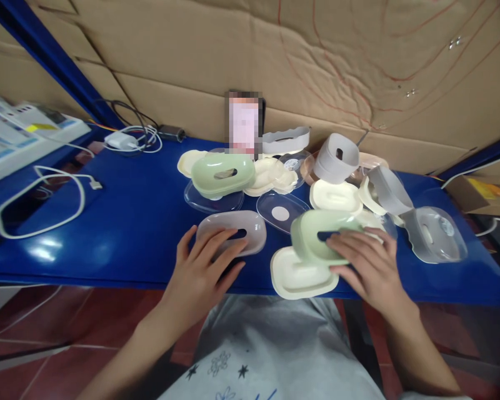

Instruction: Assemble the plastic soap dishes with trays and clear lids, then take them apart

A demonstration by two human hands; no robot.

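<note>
While the pale-green slotted box shell [303,238] is gripped in my right hand [369,265], partly over a shallow cream tray [302,276], my left hand [206,264] lies spread on a grey slotted shell [256,229]; whether it grips, I cannot tell. Beneath: a glossy blue tabletop [120,205]. Behind: cardboard sheeting [183,50].

Right of the looped white cable [94,183], glossy blue tabletop [137,211] gave passage as far as an obstructing lilac-grey oval plastic shell [256,229].
</note>
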